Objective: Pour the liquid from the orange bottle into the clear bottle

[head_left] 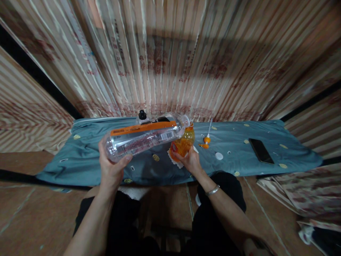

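Observation:
My left hand point(113, 167) is wrapped round the base of a large clear plastic bottle point(144, 137) with an orange and silver label. The bottle is tilted nearly flat, its neck pointing right, over the mouth of an orange see-through bottle point(183, 142). My right hand point(190, 160) grips that orange bottle low on its body. Whether liquid runs between the two mouths I cannot tell. Under the orange bottle lies a white scalloped paper point(174, 163). An orange pump top point(206, 140) with a pale tube lies to the right of it.
A black phone point(261, 151) lies at the right on the blue-green cloth point(231, 137). Nearer is a round white cap point(218, 156). A small clear bottle with a black top point(142, 115) stands behind the large bottle. Striped curtains point(170, 53) hang close behind.

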`<state>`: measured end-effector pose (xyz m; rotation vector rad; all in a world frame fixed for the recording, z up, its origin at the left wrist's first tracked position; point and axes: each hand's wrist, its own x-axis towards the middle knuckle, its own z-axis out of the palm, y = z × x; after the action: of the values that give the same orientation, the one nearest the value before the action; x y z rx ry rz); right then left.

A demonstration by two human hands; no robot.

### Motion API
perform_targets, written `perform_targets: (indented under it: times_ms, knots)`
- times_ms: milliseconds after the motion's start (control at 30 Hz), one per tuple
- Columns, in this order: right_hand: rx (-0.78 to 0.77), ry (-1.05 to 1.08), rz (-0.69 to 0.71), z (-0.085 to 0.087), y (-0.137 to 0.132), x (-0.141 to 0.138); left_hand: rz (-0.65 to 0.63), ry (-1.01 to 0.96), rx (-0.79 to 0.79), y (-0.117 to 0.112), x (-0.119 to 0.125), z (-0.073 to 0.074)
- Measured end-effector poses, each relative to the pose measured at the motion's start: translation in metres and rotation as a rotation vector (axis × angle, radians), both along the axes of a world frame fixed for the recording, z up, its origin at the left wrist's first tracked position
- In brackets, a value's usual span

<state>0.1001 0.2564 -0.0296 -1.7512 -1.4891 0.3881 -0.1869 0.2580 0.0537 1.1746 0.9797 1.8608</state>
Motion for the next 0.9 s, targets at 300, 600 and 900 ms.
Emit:
perform_targets:
  times_ms: [300, 600, 900]
  knots:
    - [0.031, 0.012, -0.017, -0.002, 0.0008, -0.0022, -0.003, 0.018, -0.019, 0.001, -0.0019, -0.0019]
    - [0.026, 0.058, 0.001, -0.0026, 0.0013, -0.0034, 0.019, 0.022, -0.068, 0.0001, -0.0025, -0.0024]
    - [0.031, 0.073, 0.028, -0.0031, -0.0003, -0.0043, 0.022, 0.059, -0.077, -0.001, -0.0052, -0.0065]
